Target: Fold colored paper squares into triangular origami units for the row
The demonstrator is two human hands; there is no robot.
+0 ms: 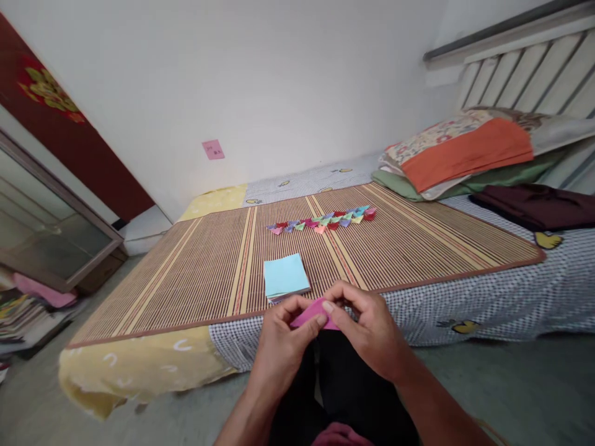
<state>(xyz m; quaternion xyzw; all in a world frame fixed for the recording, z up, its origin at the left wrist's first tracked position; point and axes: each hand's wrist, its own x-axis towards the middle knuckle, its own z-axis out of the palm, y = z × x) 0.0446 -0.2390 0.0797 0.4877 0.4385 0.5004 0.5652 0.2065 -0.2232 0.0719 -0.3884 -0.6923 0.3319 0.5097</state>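
A small folded pink paper [310, 311] is pinched between both hands, just in front of the bed's near edge. My left hand [283, 337] grips its left side with thumb and fingers. On its right side, my right hand [365, 322] presses it between thumb and fingers. Just beyond my left hand lies a stack of square paper [286, 275], light blue on top. Farther back on the striped mat [209, 266], several small folded paper pieces [320, 222] in many colours form a long row.
Folded bedding [469, 155] and a dark folded cloth [534, 206] lie at the bed's right. A pink note [213, 149] is on the wall. A glass-fronted cabinet [46, 217] stands left, with stacked items [28, 310] below it.
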